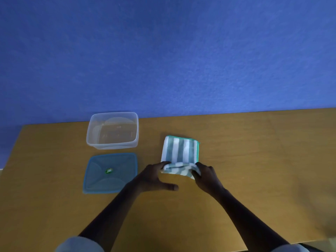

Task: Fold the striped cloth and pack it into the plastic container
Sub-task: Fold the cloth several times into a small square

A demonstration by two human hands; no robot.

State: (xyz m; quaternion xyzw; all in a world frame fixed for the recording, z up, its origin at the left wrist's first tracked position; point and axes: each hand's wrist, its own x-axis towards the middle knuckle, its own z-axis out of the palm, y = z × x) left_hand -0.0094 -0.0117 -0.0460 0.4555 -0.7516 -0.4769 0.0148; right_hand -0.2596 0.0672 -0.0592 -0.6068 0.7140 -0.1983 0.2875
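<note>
From the head view, the striped cloth (pixel 180 151) lies on the table (pixel 254 160), already folded small, to the right of the plastic container (pixel 112 142) and well apart from it. The left hand (pixel 154 177) and right hand (pixel 206 174) each pinch a near corner of the cloth, fingers closed on the raised near edge. The blue lid (pixel 110 172) lies off, just in front of the open, empty container. Folding looks nearly done; next, I judge, carry that edge over, then lift the bundle leftward into the container.
</note>
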